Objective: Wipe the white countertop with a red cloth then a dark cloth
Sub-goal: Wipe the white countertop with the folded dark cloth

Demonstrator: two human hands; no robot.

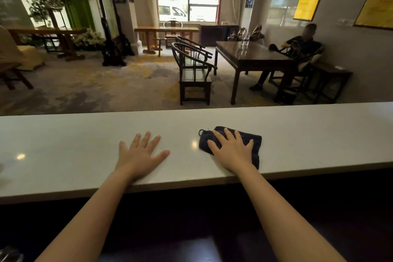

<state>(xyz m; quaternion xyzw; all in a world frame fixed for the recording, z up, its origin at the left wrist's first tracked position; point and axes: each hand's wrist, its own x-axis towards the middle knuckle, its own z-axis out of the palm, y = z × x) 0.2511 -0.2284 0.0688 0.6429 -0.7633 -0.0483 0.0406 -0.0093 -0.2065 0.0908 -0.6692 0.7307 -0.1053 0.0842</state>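
Note:
A long white countertop [63,147] runs across the view in front of me. A folded dark cloth [254,141] lies on it right of centre. My right hand [230,151] rests flat on top of the dark cloth, fingers spread, pressing it to the surface. My left hand [139,155] lies flat on the bare countertop to the left of the cloth, fingers apart, holding nothing. No red cloth is in view.
Beyond the counter is a carpeted room with dark wooden chairs [193,72] and a dark table [253,54]. A person [297,49] sits at the table on the right. The counter's near edge drops to a dark lower surface.

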